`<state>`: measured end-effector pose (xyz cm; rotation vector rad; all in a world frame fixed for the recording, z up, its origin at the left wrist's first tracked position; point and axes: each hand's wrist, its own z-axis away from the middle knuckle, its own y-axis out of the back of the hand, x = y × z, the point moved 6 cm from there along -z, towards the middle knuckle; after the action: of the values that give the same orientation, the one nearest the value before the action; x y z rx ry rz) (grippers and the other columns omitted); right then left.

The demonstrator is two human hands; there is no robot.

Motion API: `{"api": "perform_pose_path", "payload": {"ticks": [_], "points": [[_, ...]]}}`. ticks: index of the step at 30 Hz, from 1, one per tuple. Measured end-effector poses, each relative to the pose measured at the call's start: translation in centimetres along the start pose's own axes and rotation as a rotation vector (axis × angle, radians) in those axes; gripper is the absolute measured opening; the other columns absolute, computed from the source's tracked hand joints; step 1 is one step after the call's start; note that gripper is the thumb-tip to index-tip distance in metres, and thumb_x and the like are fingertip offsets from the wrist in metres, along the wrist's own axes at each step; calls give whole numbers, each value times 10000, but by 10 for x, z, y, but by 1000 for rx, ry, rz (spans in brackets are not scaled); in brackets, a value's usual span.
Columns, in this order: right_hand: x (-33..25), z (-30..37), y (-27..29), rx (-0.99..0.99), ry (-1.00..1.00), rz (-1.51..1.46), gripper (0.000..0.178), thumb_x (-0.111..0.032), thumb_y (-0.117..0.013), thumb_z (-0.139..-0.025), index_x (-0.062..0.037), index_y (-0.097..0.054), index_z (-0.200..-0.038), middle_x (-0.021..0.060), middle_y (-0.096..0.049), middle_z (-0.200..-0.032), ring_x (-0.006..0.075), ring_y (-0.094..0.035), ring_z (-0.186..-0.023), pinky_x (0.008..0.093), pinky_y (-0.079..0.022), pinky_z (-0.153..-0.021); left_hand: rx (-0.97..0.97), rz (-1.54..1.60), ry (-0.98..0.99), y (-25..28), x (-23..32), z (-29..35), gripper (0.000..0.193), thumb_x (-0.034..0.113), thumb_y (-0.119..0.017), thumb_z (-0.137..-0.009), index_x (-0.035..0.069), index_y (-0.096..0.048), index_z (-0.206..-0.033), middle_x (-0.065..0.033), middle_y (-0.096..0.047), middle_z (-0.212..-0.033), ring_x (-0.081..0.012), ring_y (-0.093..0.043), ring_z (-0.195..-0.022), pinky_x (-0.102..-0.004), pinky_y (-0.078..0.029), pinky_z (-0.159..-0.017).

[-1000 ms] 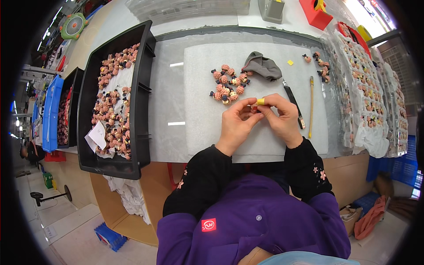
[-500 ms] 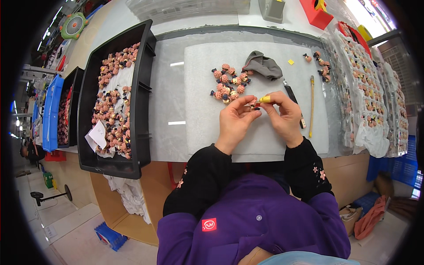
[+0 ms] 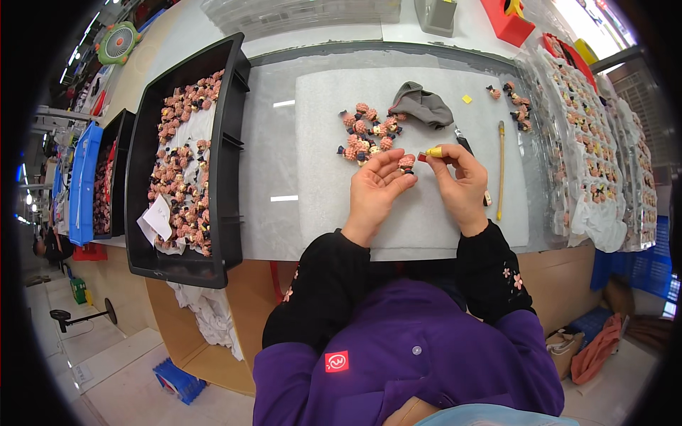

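Observation:
My left hand (image 3: 373,195) pinches a small pink figurine (image 3: 406,162) with a dark base between thumb and fingertips. Close to its right, my right hand (image 3: 462,186) grips a small flat red piece (image 3: 422,157) between thumb and index finger. A yellow wrap (image 3: 433,151) shows at that index fingertip. Just beyond my left hand, a cluster of similar pink figurines (image 3: 361,126) lies on the pale mat (image 3: 327,206). A grey cloth (image 3: 424,104) lies crumpled beside them.
A black-handled tool (image 3: 465,145) and a thin yellowish stick (image 3: 501,170) lie right of my right hand. Several figurines (image 3: 521,110) sit at the far right. A black crate (image 3: 231,177) of figurines stands left; clear trays (image 3: 586,149) of them stand right.
My hands have drawn slightly apart, so the figurine and the red piece, which were together, are now separated. The left fingers have spread a little around the figurine.

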<state>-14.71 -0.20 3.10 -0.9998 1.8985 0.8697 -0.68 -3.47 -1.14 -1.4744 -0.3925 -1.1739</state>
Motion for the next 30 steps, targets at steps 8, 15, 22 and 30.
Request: {"api": "perform_pose_path", "payload": {"ticks": [8, 15, 22, 30], "points": [[1, 3, -5, -27, -72, -174, 107, 29, -618, -756, 22, -582, -856, 57, -605, -794, 100, -572, -716, 214, -461, -656, -48, 57, 66, 0, -5, 0, 403, -71, -596, -754, -54, -459, -1132, -128, -568, -1024, -156, -587, -891, -254, -496, -787], [-3, 3, -8, -93, -82, -222, 111, 51, -607, -752, 23, -575, -855, 69, -603, -823, 109, -575, -741, 222, -460, -678, -46, 68, 78, 0, -6, 0, 411, -77, -595, -751, -61, -456, -1137, -131, -570, -1028, -162, -589, -896, -259, -496, -786], [-6, 2, -9, -160, 59, -84, 123, 75, -602, -729, 21, -571, -836, 80, -594, -803, 128, -569, -708, 230, -456, -662, -2, -38, -11, 0, -2, 1, 419, -91, -617, -722, -64, -483, -1118, -123, -577, -1016, -143, -574, -909, -256, -493, -792], [-7, 3, -12, -164, -2, -107, 119, 70, -606, -731, 19, -577, -836, 78, -593, -794, 125, -563, -699, 227, -451, -649, -18, -13, 8, 2, -4, 1, 412, -80, -633, -717, -50, -507, -1108, -107, -594, -986, -140, -589, -863, -245, -491, -776]]}}
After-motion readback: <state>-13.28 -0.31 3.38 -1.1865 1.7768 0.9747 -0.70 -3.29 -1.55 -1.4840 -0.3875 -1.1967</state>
